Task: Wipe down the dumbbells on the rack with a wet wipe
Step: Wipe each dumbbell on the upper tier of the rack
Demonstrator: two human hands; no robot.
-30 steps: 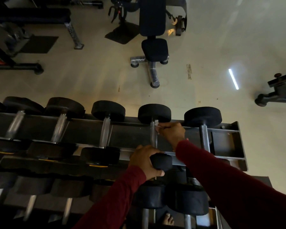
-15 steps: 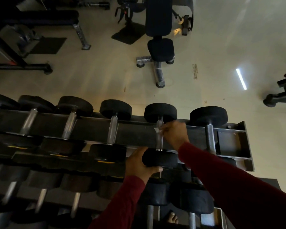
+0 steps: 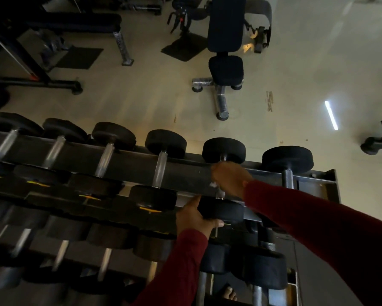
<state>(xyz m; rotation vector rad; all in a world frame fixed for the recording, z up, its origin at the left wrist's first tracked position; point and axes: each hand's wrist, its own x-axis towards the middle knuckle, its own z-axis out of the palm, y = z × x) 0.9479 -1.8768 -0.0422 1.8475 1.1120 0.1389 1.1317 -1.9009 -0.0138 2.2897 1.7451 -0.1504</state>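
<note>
on the rack's (image 3: 185, 171) top row, right hand (image 3: 231, 178) clenches a wet wipe (image 3: 213, 185) round the dumbbell (image 3: 223, 151) handle; left hand (image 3: 194, 218) grips its near head. heavy, stiff, likely to roll.

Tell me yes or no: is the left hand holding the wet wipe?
No: the left hand grips the near head of the dumbbell, while the wet wipe shows at the right hand on the handle.
</note>
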